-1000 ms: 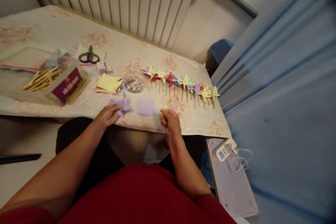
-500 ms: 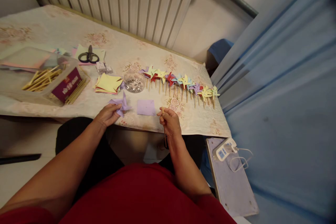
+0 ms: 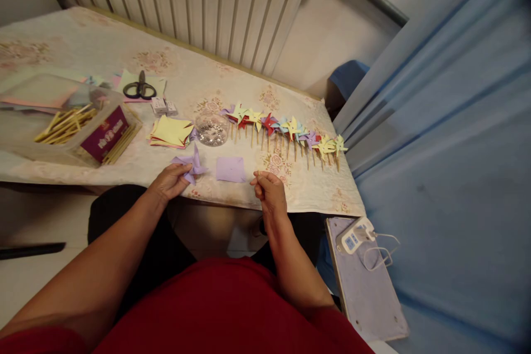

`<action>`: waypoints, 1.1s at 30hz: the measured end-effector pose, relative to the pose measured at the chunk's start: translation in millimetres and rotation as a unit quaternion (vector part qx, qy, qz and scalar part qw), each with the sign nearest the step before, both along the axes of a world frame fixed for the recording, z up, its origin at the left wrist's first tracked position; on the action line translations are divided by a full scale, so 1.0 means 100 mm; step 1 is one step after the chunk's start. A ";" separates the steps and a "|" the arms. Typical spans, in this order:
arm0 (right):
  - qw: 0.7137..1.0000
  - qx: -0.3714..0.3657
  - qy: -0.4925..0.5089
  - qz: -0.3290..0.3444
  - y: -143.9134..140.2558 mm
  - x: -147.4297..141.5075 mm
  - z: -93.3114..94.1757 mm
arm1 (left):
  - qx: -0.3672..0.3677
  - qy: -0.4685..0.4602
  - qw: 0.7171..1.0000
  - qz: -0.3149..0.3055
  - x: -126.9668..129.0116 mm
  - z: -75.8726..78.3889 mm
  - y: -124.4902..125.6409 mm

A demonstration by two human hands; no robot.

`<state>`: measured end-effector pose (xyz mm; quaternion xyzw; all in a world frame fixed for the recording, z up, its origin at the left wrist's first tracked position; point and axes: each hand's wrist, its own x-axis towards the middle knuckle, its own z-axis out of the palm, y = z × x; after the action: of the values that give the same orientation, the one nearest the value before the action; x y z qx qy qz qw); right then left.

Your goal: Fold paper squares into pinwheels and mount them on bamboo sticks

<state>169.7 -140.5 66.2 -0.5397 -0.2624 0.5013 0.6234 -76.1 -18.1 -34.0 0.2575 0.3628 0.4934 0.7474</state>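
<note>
My left hand (image 3: 172, 179) pinches a purple paper pinwheel (image 3: 193, 166) by one side, its folded blades pointing up and to the right. My right hand (image 3: 269, 188) is closed at the table's front edge, thumb against the fingers. The thin wooden stick it grips is mostly hidden now. Between the two hands lies a purple paper square (image 3: 230, 169), flat on the cloth. Just beyond the pinwheel are a stack of yellow paper squares (image 3: 171, 131) and a clear round dish (image 3: 212, 131) of small metal pins.
A row of finished pinwheels on sticks (image 3: 290, 128) spans the right of the table. At left stands a plastic box (image 3: 78, 149) of wooden sticks, with scissors (image 3: 140, 88) and small boxes (image 3: 163, 106) behind. A white power strip (image 3: 355, 235) sits on a low stool (image 3: 369, 293).
The stick in my right hand, visible along its length before, has turned mostly out of sight. My left hand and the purple pinwheel have stayed put.
</note>
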 end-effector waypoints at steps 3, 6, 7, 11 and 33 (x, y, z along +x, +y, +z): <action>1.000 0.013 0.010 0.005 -0.01 0.00 0.00 | 0.001 -0.007 1.000 -0.004 0.00 0.01 0.00; 1.000 0.021 0.019 0.006 -0.02 0.00 0.00 | 0.005 -0.016 1.000 -0.010 0.01 0.00 0.00; 1.000 0.021 0.020 0.006 -0.02 0.00 0.00 | 0.007 -0.018 1.000 -0.010 0.01 0.00 0.00; 1.000 0.012 0.008 0.004 -0.01 0.00 -0.01 | 0.010 -0.023 1.000 -0.005 0.01 0.00 0.00; 1.000 0.005 0.017 -0.003 -0.01 0.03 -0.02 | 0.003 -0.030 1.000 -0.002 0.00 -0.03 0.02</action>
<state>172.5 -141.7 63.7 -0.5289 -0.2521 0.5073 0.6319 -76.5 -16.6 -37.2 0.2457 0.3383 0.5002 0.7583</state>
